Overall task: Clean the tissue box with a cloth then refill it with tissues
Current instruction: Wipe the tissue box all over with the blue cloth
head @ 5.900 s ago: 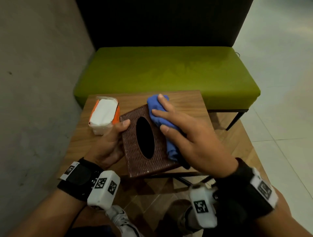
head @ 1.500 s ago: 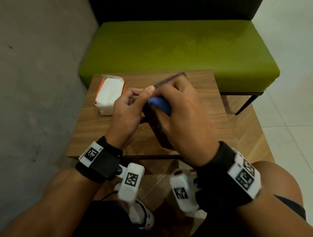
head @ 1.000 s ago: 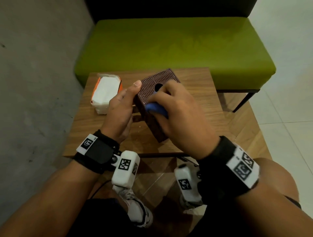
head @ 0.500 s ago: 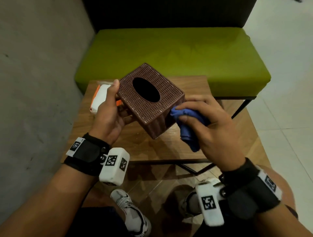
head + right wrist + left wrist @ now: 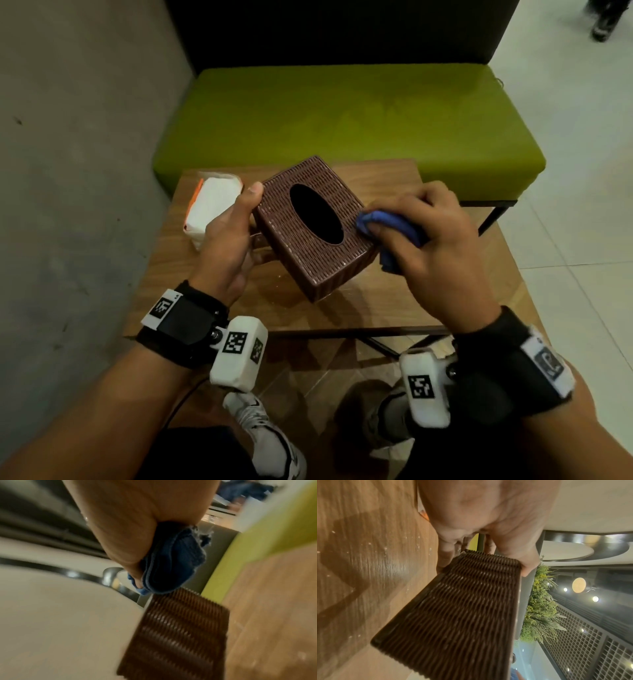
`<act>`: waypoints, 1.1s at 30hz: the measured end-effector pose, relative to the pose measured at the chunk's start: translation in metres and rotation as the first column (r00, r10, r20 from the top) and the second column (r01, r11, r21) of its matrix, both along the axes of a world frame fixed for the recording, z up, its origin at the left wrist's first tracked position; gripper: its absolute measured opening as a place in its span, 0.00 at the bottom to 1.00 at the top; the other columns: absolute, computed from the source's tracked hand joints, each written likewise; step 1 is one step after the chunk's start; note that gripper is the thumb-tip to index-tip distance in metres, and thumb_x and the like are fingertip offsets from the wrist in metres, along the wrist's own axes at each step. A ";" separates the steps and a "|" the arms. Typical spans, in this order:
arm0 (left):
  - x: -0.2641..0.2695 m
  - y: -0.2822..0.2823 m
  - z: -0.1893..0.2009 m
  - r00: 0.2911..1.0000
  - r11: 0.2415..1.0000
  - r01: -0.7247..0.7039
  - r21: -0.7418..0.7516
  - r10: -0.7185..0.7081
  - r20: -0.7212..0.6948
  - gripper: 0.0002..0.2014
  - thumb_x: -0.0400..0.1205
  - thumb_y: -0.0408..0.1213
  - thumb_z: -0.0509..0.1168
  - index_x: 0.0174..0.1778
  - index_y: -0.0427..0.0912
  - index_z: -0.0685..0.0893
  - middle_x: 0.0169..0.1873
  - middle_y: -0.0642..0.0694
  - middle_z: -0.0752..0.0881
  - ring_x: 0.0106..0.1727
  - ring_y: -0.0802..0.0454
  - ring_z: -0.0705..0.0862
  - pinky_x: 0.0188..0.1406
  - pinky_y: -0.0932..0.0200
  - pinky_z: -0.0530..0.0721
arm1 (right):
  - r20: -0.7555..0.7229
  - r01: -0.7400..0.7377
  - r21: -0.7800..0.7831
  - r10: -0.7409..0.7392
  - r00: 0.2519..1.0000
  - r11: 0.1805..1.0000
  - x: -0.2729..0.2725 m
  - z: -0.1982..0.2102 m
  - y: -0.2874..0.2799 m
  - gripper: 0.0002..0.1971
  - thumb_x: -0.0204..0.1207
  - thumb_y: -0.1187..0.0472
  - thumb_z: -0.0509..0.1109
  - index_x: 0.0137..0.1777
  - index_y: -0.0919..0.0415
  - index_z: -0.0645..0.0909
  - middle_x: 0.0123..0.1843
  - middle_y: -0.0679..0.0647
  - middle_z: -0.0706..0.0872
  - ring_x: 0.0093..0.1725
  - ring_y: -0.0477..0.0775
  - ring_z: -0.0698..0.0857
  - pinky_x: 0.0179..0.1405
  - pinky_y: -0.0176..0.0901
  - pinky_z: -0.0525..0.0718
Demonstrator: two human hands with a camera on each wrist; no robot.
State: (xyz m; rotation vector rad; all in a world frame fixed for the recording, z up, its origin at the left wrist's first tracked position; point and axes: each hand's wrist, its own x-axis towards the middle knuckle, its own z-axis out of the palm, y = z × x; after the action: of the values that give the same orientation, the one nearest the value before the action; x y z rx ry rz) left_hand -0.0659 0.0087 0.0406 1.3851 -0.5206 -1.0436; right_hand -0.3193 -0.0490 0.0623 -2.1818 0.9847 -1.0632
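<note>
So, the count: one brown woven tissue box, one blue cloth, one white pack of tissues with orange on its side, one small wooden table, one green bench. Two hands, one wrist camera on each.

The left hand grips the box from its 9 o'clock side, thumb hooked over the top edge near the far-left corner, the other fingers curled round the underside. The box is tilted, oval opening facing up toward the head camera, with a near corner pointing at 6 o'clock. Can't tell whether that corner touches the tabletop or hangs just above it.

The right hand is at 3 o'clock of the box, fingers curled tight around the bunched cloth, pressing it against the box's right-hand top edge. In the right wrist view the cloth sits right on the box's rim.

The tissue pack lies at 10 o'clock of the box, partly behind the left hand, near the table's far-left corner. Bare tabletop shows at 5 o'clock, running to the near edge. The bench butts up against the table's far edge at 12, and a grey wall runs along at 9.
</note>
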 end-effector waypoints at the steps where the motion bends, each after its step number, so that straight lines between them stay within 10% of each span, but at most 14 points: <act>1: -0.001 0.000 0.000 1.000 1.000 0.012 0.007 -0.012 -0.016 0.17 0.90 0.57 0.66 0.47 0.52 0.94 0.42 0.50 0.94 0.42 0.52 0.93 0.53 0.42 0.91 | 0.049 -0.024 0.072 0.021 0.999 0.997 0.000 0.000 -0.002 0.08 0.85 0.58 0.77 0.62 0.52 0.92 0.57 0.51 0.84 0.61 0.49 0.83 0.63 0.51 0.82; 5: -0.008 -0.004 -0.001 0.993 0.996 0.083 -0.016 -0.084 -0.082 0.18 0.87 0.58 0.68 0.42 0.53 0.98 0.41 0.52 0.95 0.43 0.55 0.93 0.58 0.46 0.89 | 0.169 -0.060 0.234 0.020 0.985 0.970 0.010 -0.009 0.009 0.09 0.84 0.65 0.76 0.61 0.55 0.90 0.60 0.48 0.90 0.65 0.47 0.88 0.68 0.51 0.86; 11: -0.015 0.004 -0.010 0.944 0.951 0.309 -0.031 -0.310 -0.110 0.33 0.82 0.45 0.77 0.83 0.43 0.78 0.74 0.42 0.89 0.75 0.44 0.89 0.70 0.43 0.88 | 0.344 0.097 0.312 -0.207 0.916 0.945 0.021 -0.012 0.015 0.08 0.85 0.67 0.75 0.60 0.58 0.91 0.58 0.48 0.93 0.61 0.46 0.91 0.64 0.49 0.89; 17: -0.018 0.009 -0.001 0.914 0.913 0.405 0.054 -0.404 -0.021 0.34 0.78 0.52 0.76 0.83 0.65 0.78 0.70 0.52 0.92 0.64 0.47 0.94 0.52 0.39 0.94 | 0.298 0.127 0.183 -0.178 0.938 0.975 0.034 -0.008 0.031 0.11 0.85 0.65 0.76 0.64 0.56 0.91 0.69 0.51 0.88 0.77 0.46 0.82 0.77 0.48 0.82; 23: -0.004 0.004 0.002 0.963 0.981 0.192 0.034 -0.181 -0.199 0.23 0.78 0.51 0.76 0.69 0.47 0.91 0.68 0.37 0.92 0.59 0.44 0.95 0.64 0.34 0.92 | 0.214 0.013 0.073 -0.028 0.976 0.997 0.026 0.002 0.044 0.23 0.82 0.63 0.79 0.76 0.59 0.83 0.68 0.55 0.84 0.70 0.49 0.83 0.71 0.40 0.82; 27: -0.010 0.006 -0.006 0.923 0.980 0.197 -0.034 -0.197 -0.331 0.23 0.80 0.45 0.79 0.70 0.41 0.90 0.69 0.35 0.91 0.68 0.40 0.91 0.79 0.31 0.82 | 0.266 -0.015 0.065 -0.002 0.964 0.998 0.031 0.001 0.047 0.14 0.82 0.64 0.80 0.65 0.63 0.86 0.64 0.52 0.88 0.67 0.50 0.87 0.67 0.50 0.85; 33: -0.006 0.006 -0.011 0.904 0.975 0.209 -0.080 -0.223 -0.364 0.46 0.74 0.49 0.84 0.86 0.33 0.76 0.83 0.24 0.75 0.77 0.33 0.82 0.75 0.33 0.85 | 0.062 -0.005 -0.050 0.009 0.998 0.999 0.038 0.004 0.041 0.13 0.79 0.62 0.80 0.62 0.61 0.91 0.62 0.56 0.81 0.64 0.54 0.81 0.64 0.41 0.80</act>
State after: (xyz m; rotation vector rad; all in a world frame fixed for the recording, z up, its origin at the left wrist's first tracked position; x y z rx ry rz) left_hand -0.0717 0.0151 0.0297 1.0742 -0.4155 -1.4329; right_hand -0.2816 -0.0081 0.0662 -2.1768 0.9317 -1.1565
